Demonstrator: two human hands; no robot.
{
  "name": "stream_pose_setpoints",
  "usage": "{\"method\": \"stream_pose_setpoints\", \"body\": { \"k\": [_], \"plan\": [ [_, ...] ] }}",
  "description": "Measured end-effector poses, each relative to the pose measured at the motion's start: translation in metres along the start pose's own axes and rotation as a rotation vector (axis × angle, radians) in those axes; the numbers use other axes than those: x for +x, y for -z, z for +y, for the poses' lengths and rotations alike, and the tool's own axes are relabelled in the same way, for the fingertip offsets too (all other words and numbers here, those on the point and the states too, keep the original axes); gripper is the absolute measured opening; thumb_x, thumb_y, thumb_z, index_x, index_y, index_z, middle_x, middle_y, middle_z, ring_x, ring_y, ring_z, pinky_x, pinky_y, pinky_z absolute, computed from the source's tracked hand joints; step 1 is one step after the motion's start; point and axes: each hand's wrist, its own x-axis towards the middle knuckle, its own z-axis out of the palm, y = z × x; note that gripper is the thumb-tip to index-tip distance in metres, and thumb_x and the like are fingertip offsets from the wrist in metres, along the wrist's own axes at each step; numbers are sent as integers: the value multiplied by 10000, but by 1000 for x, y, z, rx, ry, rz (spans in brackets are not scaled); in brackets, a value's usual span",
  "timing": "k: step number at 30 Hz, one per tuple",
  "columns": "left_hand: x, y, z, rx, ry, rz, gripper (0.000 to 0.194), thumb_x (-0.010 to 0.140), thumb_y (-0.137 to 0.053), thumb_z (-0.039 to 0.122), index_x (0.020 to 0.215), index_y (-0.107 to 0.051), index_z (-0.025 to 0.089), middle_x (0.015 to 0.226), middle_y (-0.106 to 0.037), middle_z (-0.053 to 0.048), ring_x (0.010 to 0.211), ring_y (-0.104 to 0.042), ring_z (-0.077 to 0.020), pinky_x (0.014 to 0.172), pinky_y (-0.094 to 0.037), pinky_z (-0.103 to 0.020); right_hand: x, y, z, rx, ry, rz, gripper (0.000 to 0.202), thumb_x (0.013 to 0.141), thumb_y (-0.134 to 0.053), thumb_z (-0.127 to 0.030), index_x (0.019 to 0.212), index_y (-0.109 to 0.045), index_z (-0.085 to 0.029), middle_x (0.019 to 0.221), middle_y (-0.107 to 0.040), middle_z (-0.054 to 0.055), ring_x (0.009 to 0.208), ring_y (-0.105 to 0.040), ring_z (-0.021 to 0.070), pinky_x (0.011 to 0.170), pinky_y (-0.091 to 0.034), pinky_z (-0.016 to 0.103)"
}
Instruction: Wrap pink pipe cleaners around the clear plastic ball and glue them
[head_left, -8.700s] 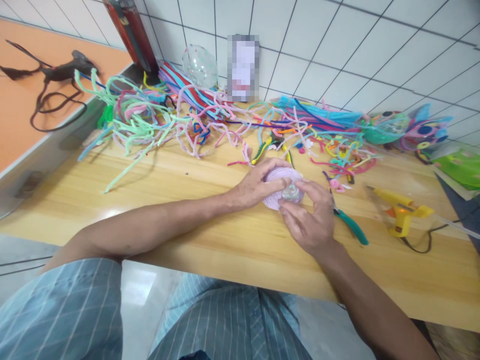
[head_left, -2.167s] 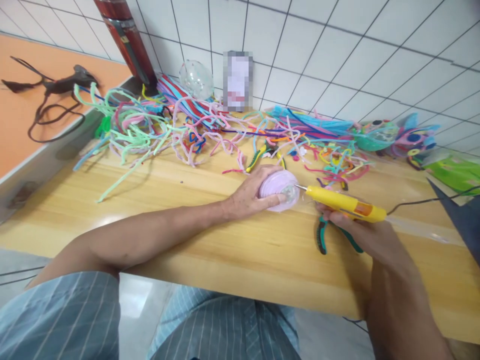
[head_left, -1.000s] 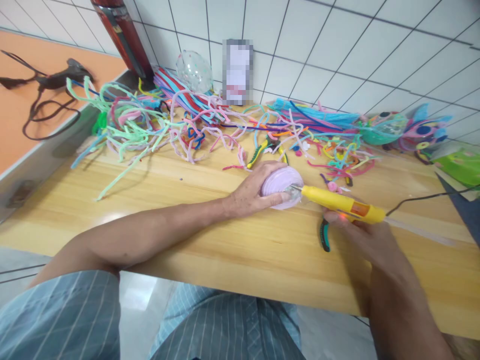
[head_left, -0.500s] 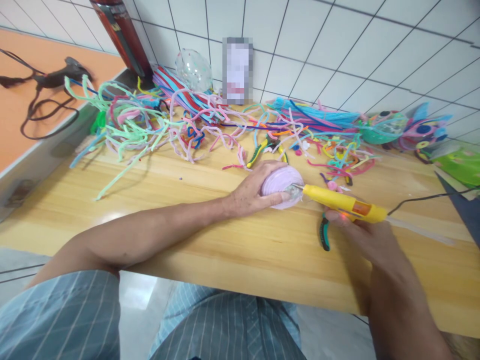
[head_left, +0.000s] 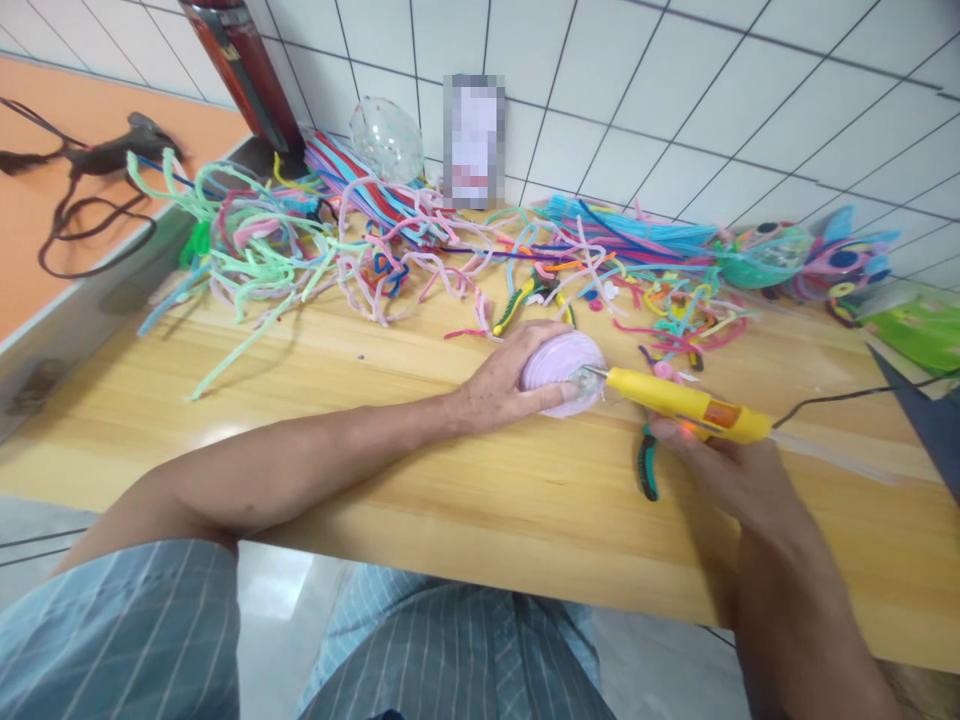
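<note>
My left hand [head_left: 502, 385] is wrapped around a ball [head_left: 561, 362] covered in rings of lilac pipe cleaner; a clear, uncovered patch shows at its right side, by my thumb. In my right hand [head_left: 720, 470] is a yellow glue gun [head_left: 667, 398], pointed left, with its metal nozzle at that clear patch. Whether the nozzle touches the ball I cannot tell. An orange light glows near my fingers, and a clear glue stick [head_left: 832, 455] sticks out of the gun's back end. Pliers with a teal and black handle [head_left: 647, 465] lie partly hidden below the gun.
Loose pipe cleaners [head_left: 262, 250] and bundled ones [head_left: 630, 235] cover the back of the wooden table [head_left: 337, 480]. Yellow-handled pliers [head_left: 517, 303] lie among them. A clear ball [head_left: 386, 138], a phone [head_left: 474, 140] and a dark red flask [head_left: 244, 75] stand by the tiled wall. The gun's black cord [head_left: 847, 393] runs right.
Almost nothing differs. The glue gun's rear and my right hand have shifted very slightly left, while the nozzle stays at the ball and my left hand keeps its hold.
</note>
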Motion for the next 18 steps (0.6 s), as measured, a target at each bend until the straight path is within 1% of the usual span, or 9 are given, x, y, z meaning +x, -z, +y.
{"method": "stream_pose_setpoints", "body": {
  "k": [3, 5, 7, 10, 12, 14, 16, 18],
  "plan": [
    [1, 0, 0, -1, -4, 3, 720, 972, -685, 639, 1535, -509, 227, 1511, -601, -165, 1459, -566, -326, 1264, -461, -536, 0, -3, 2, 8, 3, -6, 239, 784, -827, -579, 819, -798, -344, 758, -753, 10, 698, -710, 258, 594, -613, 369],
    [1, 0, 1, -3, -1, 1, 716, 973, -681, 643, 1534, -511, 233, 1512, -602, -164, 1459, -566, -329, 1264, -461, -543, 0, -4, 2, 7, 10, 3, 260, 786, -823, -591, 789, -784, -333, 745, -739, 10, 689, -700, 248, 592, -604, 358],
    [1, 1, 2, -7, 4, -2, 712, 972, -686, 637, 1535, -510, 238, 1512, -604, -164, 1460, -565, -335, 1265, -456, -557, 0, -5, -1, 10, 4, -3, 273, 796, -818, -583, 751, -763, -319, 712, -709, 9, 659, -673, 228, 567, -579, 334],
    [1, 1, 2, -9, 7, -5, 714, 970, -695, 624, 1534, -508, 229, 1510, -604, -172, 1464, -562, -345, 1266, -450, -567, -2, -5, -7, 27, -11, -27, 261, 795, -826, -566, 759, -766, -314, 710, -707, 7, 655, -662, 215, 558, -570, 315],
    [1, 2, 2, -6, 3, -6, 713, 971, -699, 615, 1533, -504, 221, 1509, -602, -177, 1462, -564, -342, 1264, -453, -562, -3, -4, -10, 34, -1, -34, 277, 772, -839, -584, 756, -771, -316, 692, -700, 4, 636, -648, 214, 530, -558, 314],
    [1, 2, 2, -2, 0, -5, 714, 971, -698, 619, 1531, -500, 223, 1507, -603, -175, 1453, -573, -333, 1258, -463, -553, -4, -4, -12, 26, 15, -43, 300, 763, -841, -604, 728, -761, -317, 652, -665, -3, 587, -606, 204, 478, -521, 310],
    [1, 1, 2, 3, 2, -2, 715, 972, -690, 633, 1531, -500, 229, 1507, -605, -168, 1447, -578, -325, 1256, -469, -544, -5, -3, -11, 8, 23, -45, 326, 784, -825, -620, 705, -747, -314, 622, -633, -7, 552, -571, 193, 449, -490, 306],
    [1, 1, 1, 6, 2, -3, 713, 975, -684, 636, 1531, -504, 227, 1510, -604, -166, 1450, -576, -323, 1259, -468, -536, -5, -3, -7, -12, 16, -28, 331, 812, -813, -620, 717, -746, -310, 626, -633, -2, 554, -574, 190, 454, -485, 302]
  ]
}}
